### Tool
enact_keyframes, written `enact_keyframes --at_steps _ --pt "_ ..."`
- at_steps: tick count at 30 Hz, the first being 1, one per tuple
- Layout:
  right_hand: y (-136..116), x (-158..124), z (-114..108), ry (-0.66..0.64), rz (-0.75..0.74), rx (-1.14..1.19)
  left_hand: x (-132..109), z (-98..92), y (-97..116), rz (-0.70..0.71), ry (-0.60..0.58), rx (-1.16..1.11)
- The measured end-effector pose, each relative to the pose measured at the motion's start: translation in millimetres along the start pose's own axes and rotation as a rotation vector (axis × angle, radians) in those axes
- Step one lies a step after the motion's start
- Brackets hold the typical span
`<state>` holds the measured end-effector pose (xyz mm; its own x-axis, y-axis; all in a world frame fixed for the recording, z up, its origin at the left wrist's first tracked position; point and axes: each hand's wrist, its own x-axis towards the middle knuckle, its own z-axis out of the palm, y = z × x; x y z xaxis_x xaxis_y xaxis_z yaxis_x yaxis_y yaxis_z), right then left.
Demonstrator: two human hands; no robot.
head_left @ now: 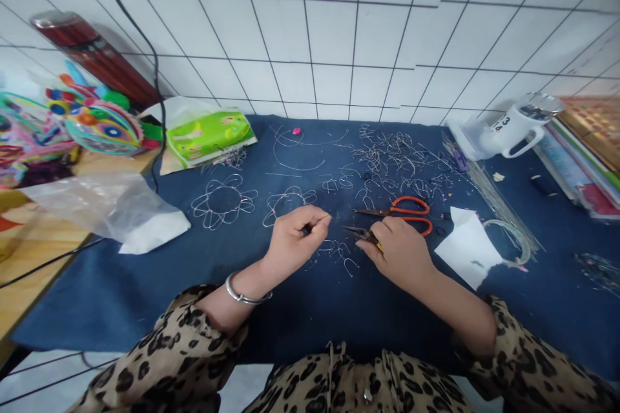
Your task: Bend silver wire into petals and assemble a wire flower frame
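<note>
My left hand (296, 240) is closed in a pinch, thumb against fingers; whatever is between the tips is too small to make out. Facing it, my right hand (400, 250) grips a pair of pliers (356, 231), whose dark jaws point left toward the pinched fingertips. Red-handled scissors (411, 209) lie just beyond my right hand. Several bent wire pieces (347, 261) rest on the cloth below and between the hands. A flower-shaped wire ring (225, 192) lies to the left, and a second wire flower (293, 193) is partly hidden behind my left hand.
Dark blue cloth (145, 297) covers the table. A tangle of bent wires (397, 151) lies at the back. Straight wires (504, 200), white paper (467, 245) and a mug (520, 126) are right. Left are a tissue pack (208, 135), plastic bag (106, 210) and red flask (97, 55).
</note>
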<state>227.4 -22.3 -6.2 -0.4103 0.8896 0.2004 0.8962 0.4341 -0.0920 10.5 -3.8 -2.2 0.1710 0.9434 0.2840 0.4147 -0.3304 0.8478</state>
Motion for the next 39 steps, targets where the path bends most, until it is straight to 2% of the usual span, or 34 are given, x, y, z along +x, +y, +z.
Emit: enact_keyframes --at_steps 17,39 --pt "2.3 -1.0 1.8 0.047 -0.052 -0.043 1.7 6.1 -7.8 -0.283 -0.082 -0.364" --pt "3.0 -3.1 3.7 0.064 -0.069 -0.075 -4.8 5.9 0.2 -0.143 -0.131 -0.199"
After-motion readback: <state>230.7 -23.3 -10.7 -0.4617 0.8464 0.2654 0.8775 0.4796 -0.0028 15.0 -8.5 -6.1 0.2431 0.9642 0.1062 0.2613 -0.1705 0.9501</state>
